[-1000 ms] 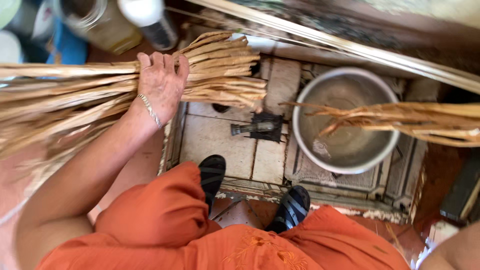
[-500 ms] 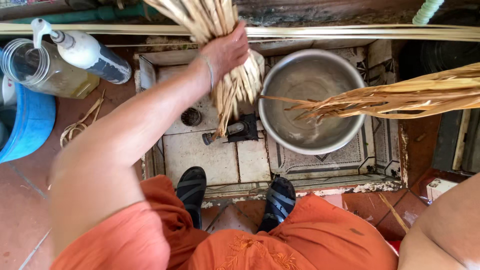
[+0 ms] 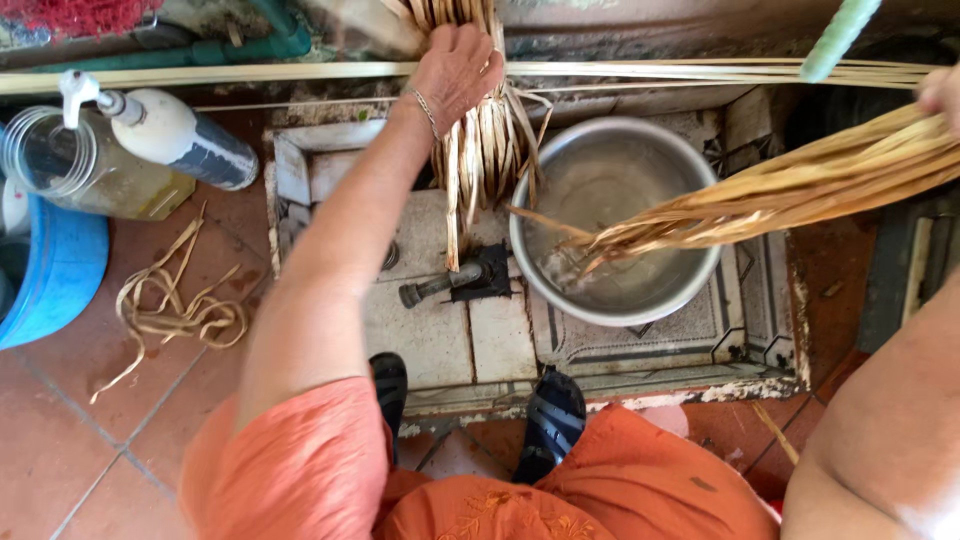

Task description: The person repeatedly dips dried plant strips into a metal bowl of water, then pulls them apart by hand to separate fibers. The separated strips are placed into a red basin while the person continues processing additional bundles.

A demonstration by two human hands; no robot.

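- Left hand [image 3: 458, 70] is up at 12 o'clock, fingers wrapped tight round a bundle of dried straw-coloured strips [image 3: 482, 150] that hangs down, its tips dangling just by the bowl's rim at 10 o'clock.
- Right hand [image 3: 942, 90] is barely in frame at 2 o'clock, so can't really tell how closed the fingers are, but a second sheaf of strips [image 3: 780, 195] runs from it down into the bowl.
- The metal bowl [image 3: 700, 290] sits on a tiled wash basin [image 3: 440, 340] in the floor, frayed ends of that second sheaf inside it.
- Dark tap fitting [image 3: 455, 285] just at the bowl's 9 o'clock.
- Loose curl of strips [image 3: 170, 315] on the red floor tiles at 9 o'clock, below a spray bottle [image 3: 165, 135] and a clear jar [image 3: 70, 170].
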